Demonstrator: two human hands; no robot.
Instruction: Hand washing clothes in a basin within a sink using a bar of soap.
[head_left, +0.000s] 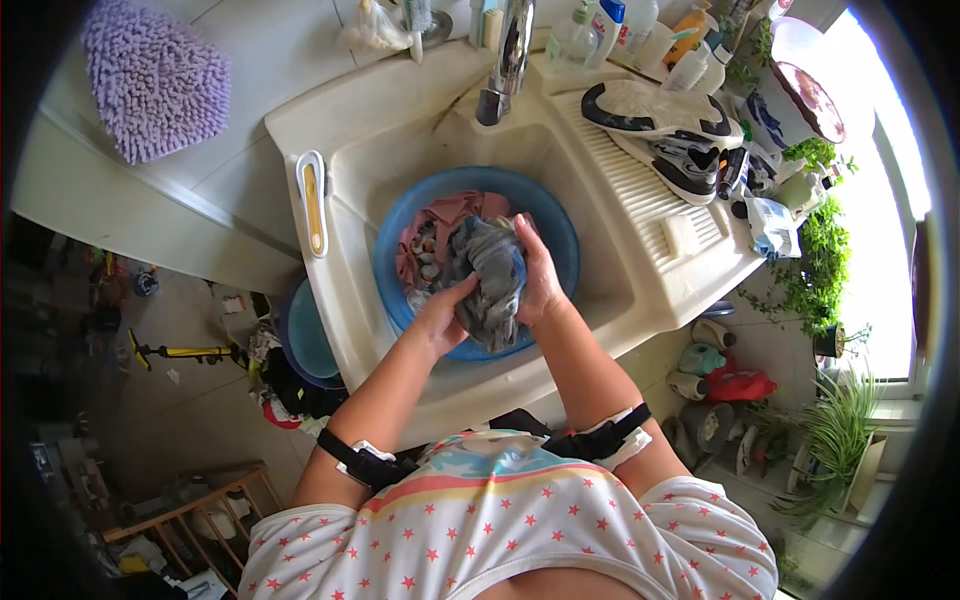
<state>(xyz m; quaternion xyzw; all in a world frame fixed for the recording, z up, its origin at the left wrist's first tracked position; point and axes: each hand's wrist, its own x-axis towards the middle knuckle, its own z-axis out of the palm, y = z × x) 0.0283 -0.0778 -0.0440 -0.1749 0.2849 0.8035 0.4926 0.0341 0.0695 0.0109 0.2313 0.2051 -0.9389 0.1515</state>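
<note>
Between them, my left hand (448, 319) and my right hand (538, 274) hold a bunched, wet-looking grey cloth (487, 259) above a round blue plastic basin (551, 202). My left hand grips its lower left side and my right hand its right side. In the basin lie a pink cloth (454, 214) and a patterned cloth (427, 255), partly hidden by the grey one. The basin stands in the bowl of a cream laundry sink (611, 247), below a chrome faucet (510, 67).
A white-handled brush (311, 204) lies on the sink's left rim. The ribbed washboard at right holds a pair of sneakers (660, 124) and a white soap bar (679, 235). Bottles (574, 41) line the back. A purple chenille mitt (157, 82) is at upper left.
</note>
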